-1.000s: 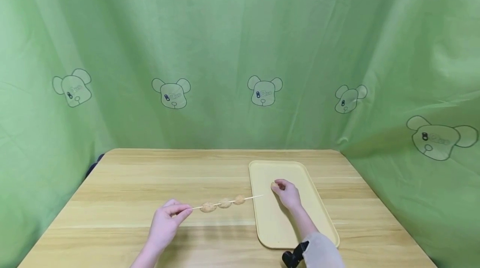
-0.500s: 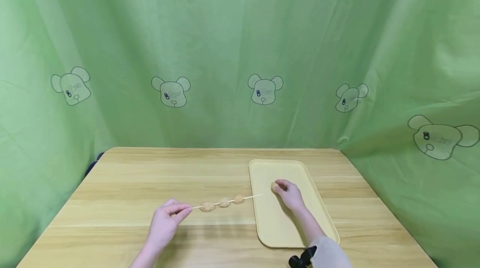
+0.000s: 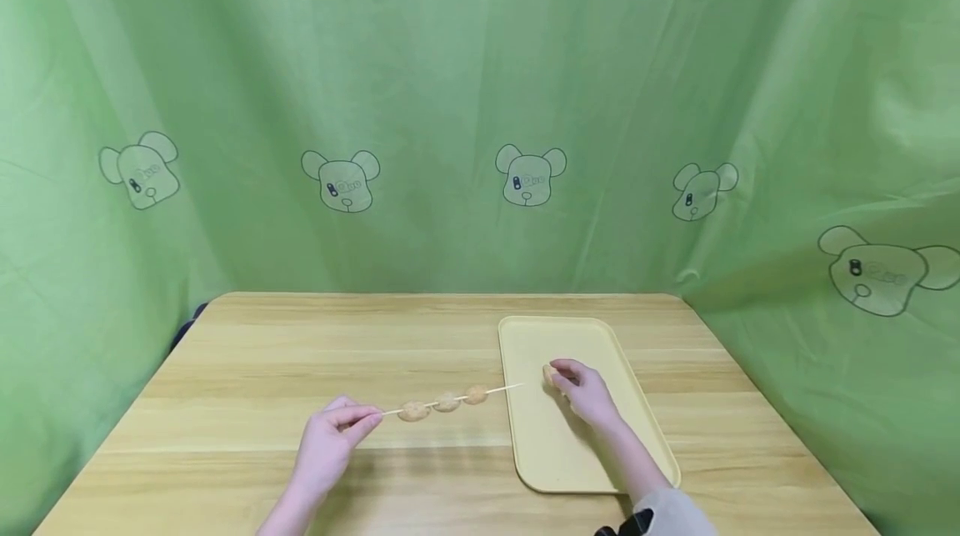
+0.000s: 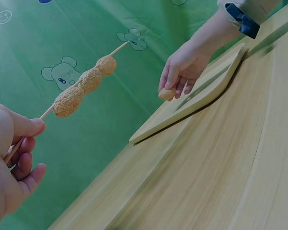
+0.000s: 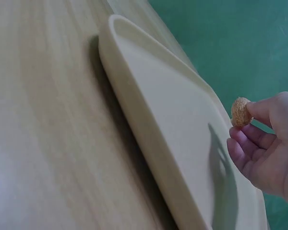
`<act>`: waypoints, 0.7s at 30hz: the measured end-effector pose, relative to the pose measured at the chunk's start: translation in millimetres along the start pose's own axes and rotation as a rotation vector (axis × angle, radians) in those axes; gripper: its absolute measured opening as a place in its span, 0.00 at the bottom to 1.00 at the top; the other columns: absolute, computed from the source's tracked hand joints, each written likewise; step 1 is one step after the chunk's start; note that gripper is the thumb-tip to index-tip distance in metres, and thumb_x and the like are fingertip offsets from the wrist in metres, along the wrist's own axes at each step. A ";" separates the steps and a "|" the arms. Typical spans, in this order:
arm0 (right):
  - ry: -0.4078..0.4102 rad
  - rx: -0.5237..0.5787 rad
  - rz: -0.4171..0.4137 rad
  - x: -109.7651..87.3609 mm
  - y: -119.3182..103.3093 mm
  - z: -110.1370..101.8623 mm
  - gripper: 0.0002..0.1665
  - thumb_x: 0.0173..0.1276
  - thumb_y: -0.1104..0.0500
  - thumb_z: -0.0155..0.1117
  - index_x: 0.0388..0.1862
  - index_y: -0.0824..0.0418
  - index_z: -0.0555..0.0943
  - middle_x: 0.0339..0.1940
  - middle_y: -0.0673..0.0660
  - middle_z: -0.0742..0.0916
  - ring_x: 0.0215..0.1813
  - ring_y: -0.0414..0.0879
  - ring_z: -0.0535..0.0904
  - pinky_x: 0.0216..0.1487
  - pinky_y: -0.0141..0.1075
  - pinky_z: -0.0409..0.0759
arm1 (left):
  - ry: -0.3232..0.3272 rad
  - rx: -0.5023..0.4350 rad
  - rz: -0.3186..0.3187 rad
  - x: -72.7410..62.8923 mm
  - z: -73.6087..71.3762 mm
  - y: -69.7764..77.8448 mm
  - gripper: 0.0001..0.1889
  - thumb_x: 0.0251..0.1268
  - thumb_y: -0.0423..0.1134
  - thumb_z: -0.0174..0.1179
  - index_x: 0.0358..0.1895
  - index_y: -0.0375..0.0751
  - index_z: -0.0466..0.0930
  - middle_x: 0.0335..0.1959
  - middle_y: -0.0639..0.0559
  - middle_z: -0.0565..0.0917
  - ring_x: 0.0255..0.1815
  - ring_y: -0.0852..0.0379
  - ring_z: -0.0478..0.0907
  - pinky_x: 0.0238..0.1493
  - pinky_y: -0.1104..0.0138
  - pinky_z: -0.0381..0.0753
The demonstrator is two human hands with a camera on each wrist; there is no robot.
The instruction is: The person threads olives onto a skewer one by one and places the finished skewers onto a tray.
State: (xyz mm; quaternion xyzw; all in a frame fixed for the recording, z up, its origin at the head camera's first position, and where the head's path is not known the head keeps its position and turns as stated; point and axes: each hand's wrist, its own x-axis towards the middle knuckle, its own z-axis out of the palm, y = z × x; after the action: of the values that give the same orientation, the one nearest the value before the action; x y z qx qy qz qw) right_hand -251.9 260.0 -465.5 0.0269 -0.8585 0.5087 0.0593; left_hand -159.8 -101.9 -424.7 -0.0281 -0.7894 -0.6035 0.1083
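My left hand [image 3: 330, 440] pinches the near end of a thin wooden skewer [image 3: 504, 388] between thumb and fingers, above the table. Threaded on it are three tan balls [image 3: 446, 403] with wrinkled, cracked surfaces, the largest nearest the hand [image 4: 67, 101]. The skewer slants upward in the left wrist view, and its bare tip [image 4: 119, 49] points away. Over the tray, my right hand [image 3: 588, 394] pinches another wrinkled tan ball [image 5: 240, 112] between thumb and fingertips. That ball is apart from the skewer's tip, to its right in the head view.
A pale yellow rectangular tray [image 3: 547, 461] with a low rim lies on the right part of the wooden table [image 3: 337, 353]. A green curtain [image 3: 435, 227] with bear drawings hangs behind and at both sides. A black strap [image 4: 242, 20] is on the right wrist.
The right forearm and its sleeve have swung slightly to the right, while the hand keeps its ball. The left hand and skewer stay nearly in place; the head view has tilted slightly down.
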 end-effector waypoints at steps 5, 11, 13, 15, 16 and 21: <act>-0.057 0.037 -0.030 -11.8 -11.8 -5.3 0.19 0.67 0.66 0.55 0.55 0.74 0.72 0.46 0.66 0.81 0.45 0.54 0.78 0.39 0.38 0.79 | -0.004 0.008 -0.011 1.3 -2.8 0.0 0.04 0.51 0.30 0.66 0.31 0.37 0.85 0.26 0.54 0.79 0.30 0.62 0.71 0.36 0.70 0.70; -0.093 0.074 -0.057 -24.3 -24.0 -11.4 0.20 0.68 0.66 0.55 0.57 0.75 0.70 0.49 0.68 0.80 0.47 0.54 0.78 0.43 0.40 0.79 | 0.000 0.004 0.000 1.8 -4.8 2.2 0.04 0.51 0.29 0.66 0.31 0.36 0.85 0.26 0.53 0.79 0.31 0.61 0.72 0.37 0.70 0.70; -0.101 0.093 -0.062 -27.5 -28.0 -12.6 0.20 0.67 0.66 0.55 0.57 0.75 0.70 0.49 0.68 0.80 0.47 0.53 0.78 0.43 0.38 0.79 | 0.001 0.000 0.010 1.8 -5.0 2.8 0.03 0.51 0.29 0.66 0.31 0.36 0.85 0.25 0.54 0.79 0.30 0.61 0.72 0.36 0.70 0.70; -0.109 0.114 -0.062 -30.6 -31.5 -13.4 0.20 0.67 0.67 0.55 0.57 0.75 0.70 0.48 0.68 0.80 0.45 0.51 0.79 0.42 0.36 0.79 | 0.002 -0.007 0.020 1.7 -4.9 3.0 0.03 0.50 0.29 0.66 0.31 0.36 0.85 0.25 0.54 0.79 0.30 0.61 0.72 0.36 0.70 0.70; -0.114 0.125 -0.063 -32.1 -33.0 -13.7 0.20 0.67 0.67 0.55 0.57 0.75 0.70 0.48 0.68 0.80 0.44 0.49 0.80 0.42 0.36 0.79 | 0.002 -0.011 0.024 1.5 -4.8 2.9 0.03 0.50 0.29 0.66 0.30 0.36 0.85 0.25 0.54 0.78 0.30 0.61 0.71 0.36 0.70 0.70; -0.154 0.208 -0.056 -40.4 -41.2 -15.9 0.23 0.67 0.65 0.56 0.58 0.75 0.68 0.48 0.70 0.79 0.40 0.47 0.81 0.43 0.36 0.79 | -0.007 -0.016 0.019 0.2 -4.3 2.1 0.03 0.51 0.29 0.66 0.30 0.37 0.85 0.25 0.54 0.78 0.30 0.62 0.71 0.37 0.69 0.69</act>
State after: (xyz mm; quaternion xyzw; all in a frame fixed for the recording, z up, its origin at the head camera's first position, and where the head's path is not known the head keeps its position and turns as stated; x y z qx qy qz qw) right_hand -206.3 253.6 -427.3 0.0958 -0.8021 0.5894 0.0046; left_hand -159.1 -105.5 -421.6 -0.0386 -0.7846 -0.6087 0.1113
